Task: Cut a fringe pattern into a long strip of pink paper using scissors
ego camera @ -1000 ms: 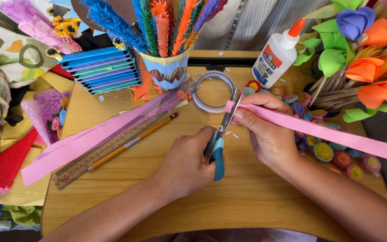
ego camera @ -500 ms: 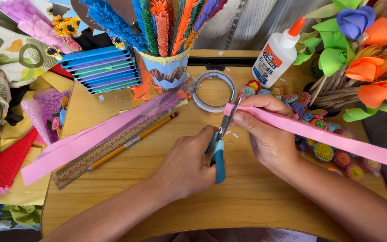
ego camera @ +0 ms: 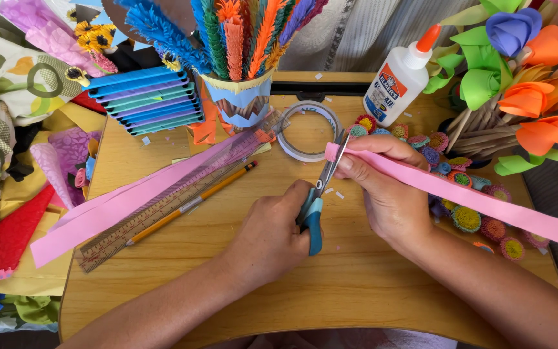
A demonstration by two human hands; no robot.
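The left hand [ego camera: 272, 236] has its grip closed around the teal handles of a pair of scissors [ego camera: 321, 194], whose blades point up and away, meeting the near end of a pink paper strip [ego camera: 460, 197]. The right hand [ego camera: 385, 190] pinches that strip close to its end, fingers [ego camera: 369, 145] curled over the top and thumb beneath, holding it just beside the blades. From there the strip runs out to the right, slanting down past the edge of the wooden table [ego camera: 356, 297].

Just beyond the scissor tips lies a roll of clear tape [ego camera: 306, 131], flat on the table. Small paper scraps lie near the blades. To the left, a pencil [ego camera: 192, 203] lies beside a clear ruler [ego camera: 175, 200], both slanted, with more pink strips [ego camera: 104, 210] under and alongside the ruler.

At the table's far edge stands a paper-wrapped cup [ego camera: 243, 103] filled with upright fringed paper sticks [ego camera: 234, 32] in blue, green, orange and purple. Left of it is a stack of blue and teal folded paper [ego camera: 146, 100]. A white glue bottle [ego camera: 400, 77] with an orange cap stands to the right, and small rolled fringed flowers [ego camera: 466, 216] are scattered beside the right hand. At the far right, paper roses [ego camera: 524, 97] on sticks stand bunched together.
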